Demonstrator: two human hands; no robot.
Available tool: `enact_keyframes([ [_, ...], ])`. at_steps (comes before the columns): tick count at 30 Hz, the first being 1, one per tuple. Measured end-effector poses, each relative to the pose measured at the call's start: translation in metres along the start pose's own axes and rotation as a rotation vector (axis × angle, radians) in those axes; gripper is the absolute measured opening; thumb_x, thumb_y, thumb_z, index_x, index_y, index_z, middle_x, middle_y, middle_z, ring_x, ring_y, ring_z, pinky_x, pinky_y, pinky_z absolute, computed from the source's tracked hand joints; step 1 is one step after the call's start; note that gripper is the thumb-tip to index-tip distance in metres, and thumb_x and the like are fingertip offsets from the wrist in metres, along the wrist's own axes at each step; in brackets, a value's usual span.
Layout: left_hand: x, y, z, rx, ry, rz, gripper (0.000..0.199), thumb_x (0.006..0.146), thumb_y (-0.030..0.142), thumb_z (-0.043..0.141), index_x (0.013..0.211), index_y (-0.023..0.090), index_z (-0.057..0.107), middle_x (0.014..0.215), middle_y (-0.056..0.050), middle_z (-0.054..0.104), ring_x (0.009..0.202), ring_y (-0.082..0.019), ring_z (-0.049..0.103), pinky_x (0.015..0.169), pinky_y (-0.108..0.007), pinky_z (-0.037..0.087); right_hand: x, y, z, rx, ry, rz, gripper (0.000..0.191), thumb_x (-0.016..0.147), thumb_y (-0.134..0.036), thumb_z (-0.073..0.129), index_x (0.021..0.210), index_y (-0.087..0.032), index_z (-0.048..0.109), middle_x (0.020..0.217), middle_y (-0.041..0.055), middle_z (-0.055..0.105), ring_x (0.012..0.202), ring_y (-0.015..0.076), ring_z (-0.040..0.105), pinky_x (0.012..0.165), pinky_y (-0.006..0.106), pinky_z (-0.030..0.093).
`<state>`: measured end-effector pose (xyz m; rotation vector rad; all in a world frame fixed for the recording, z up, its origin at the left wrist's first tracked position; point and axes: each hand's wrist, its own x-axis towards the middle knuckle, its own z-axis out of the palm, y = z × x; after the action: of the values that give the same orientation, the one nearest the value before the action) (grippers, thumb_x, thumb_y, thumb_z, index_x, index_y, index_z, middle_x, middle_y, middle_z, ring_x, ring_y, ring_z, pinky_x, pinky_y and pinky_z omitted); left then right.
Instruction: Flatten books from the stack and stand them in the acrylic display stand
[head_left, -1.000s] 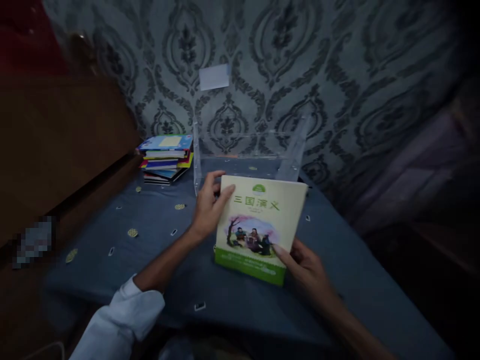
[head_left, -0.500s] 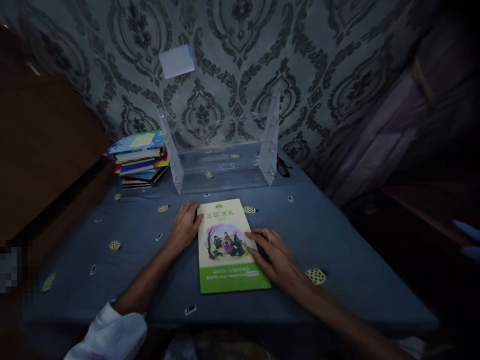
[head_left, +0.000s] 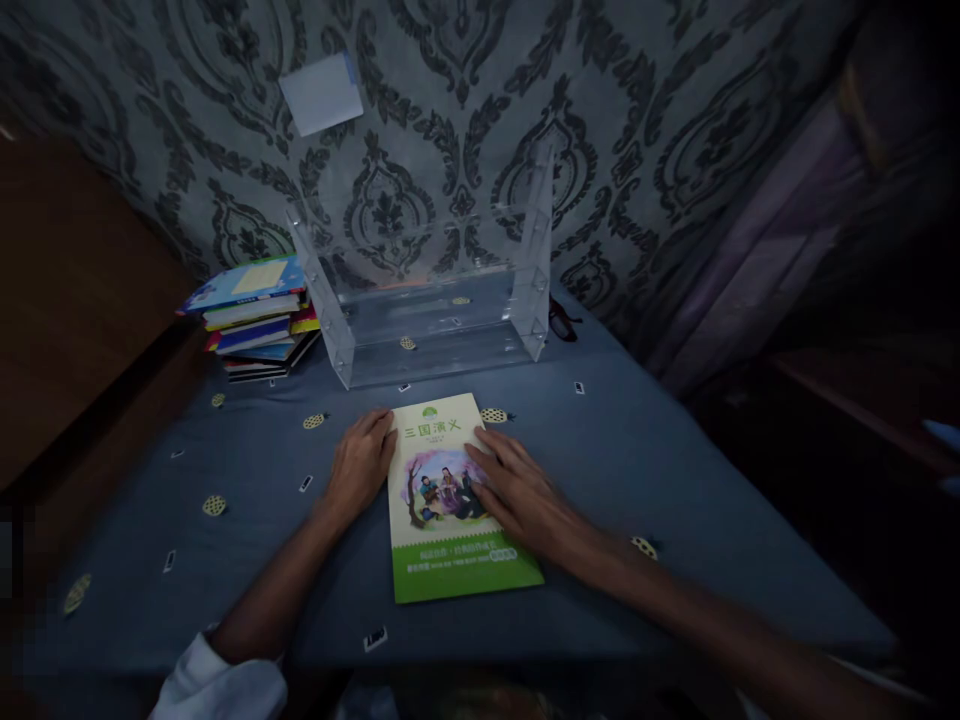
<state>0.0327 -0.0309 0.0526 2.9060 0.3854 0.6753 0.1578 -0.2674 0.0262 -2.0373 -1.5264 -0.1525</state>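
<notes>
Both palms lie flat and unclenched as I see it: left hand (head_left: 360,468) beside the green book (head_left: 454,500), right hand (head_left: 521,490) on its cover

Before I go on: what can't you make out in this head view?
- Book: small print on the green band is blurred; the right hand hides part of the cover.
- Stack of books: titles too small and dim.
- Dark thing behind the clear rack: unidentifiable, half hidden.
- Right side: lost in darkness.
</notes>
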Motion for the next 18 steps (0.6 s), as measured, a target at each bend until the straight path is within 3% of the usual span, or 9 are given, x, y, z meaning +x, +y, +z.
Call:
enact_keyframes([
  [7,0.001,0.000,0.006,-0.067,0.013,0.097,0.032,0.101,0.023,0.044,0.124,0.016,0.065,0.131,-0.012,0.067,0.125,-0.026,0.062,0.105,-0.044,0.055,0.011,0.008,0.002,0.022,-0.071,0.039,0.048,0.103,-0.034,0.042,0.146,-0.017,0.049,0.157,0.0180,0.041,0.147,0.0345,0.035,0.114,0.059,0.042],
  [12,0.009,0.006,0.009,-0.154,-0.016,0.158,0.033,0.102,0.025,0.044,0.128,0.018,0.063,0.135,-0.012,0.065,0.128,-0.026,0.060,0.109,-0.047,0.052,0.012,0.006,0.000,0.017,-0.062,0.011,0.048,0.102,-0.032,0.043,0.145,-0.010,0.050,0.155,0.0212,0.043,0.148,0.0341,0.034,0.116,0.057,0.041],
  [18,0.024,0.018,0.019,-0.214,-0.045,0.229,0.034,0.102,0.023,0.044,0.130,0.017,0.062,0.138,-0.013,0.062,0.130,-0.026,0.059,0.111,-0.048,0.050,0.013,0.000,-0.004,0.016,-0.040,0.007,0.046,0.103,-0.028,0.042,0.145,-0.012,0.050,0.155,0.0198,0.044,0.148,0.0334,0.035,0.114,0.056,0.044],
])
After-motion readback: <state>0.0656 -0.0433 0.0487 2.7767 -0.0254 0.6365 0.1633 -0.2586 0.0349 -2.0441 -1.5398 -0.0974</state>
